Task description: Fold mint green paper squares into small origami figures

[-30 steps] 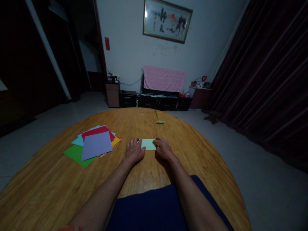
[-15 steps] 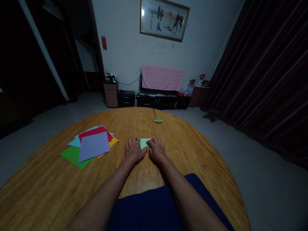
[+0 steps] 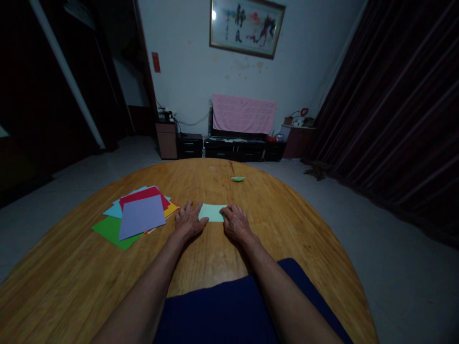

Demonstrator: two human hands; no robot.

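Observation:
A pale green paper [image 3: 212,213], rectangular in shape, lies flat on the round wooden table [image 3: 211,258] between my two hands. My left hand [image 3: 189,220] rests at the paper's left end with its fingers spread. At the right end, my right hand [image 3: 235,222] has its thumb and fingers closed on the paper's edge. Farther back on the table sits a small folded green paper piece [image 3: 238,179].
To the left lies an overlapping stack of coloured sheets, with a purple sheet [image 3: 142,217] on top and a green sheet [image 3: 116,232] below. Dark blue cloth [image 3: 218,313] shows at the near table edge. A low black cabinet [image 3: 236,150] stands beyond the table.
My left hand has moved left with its fingers farther apart, and more of the pale green paper shows. My right hand stays at the right end. The view has shifted slightly.

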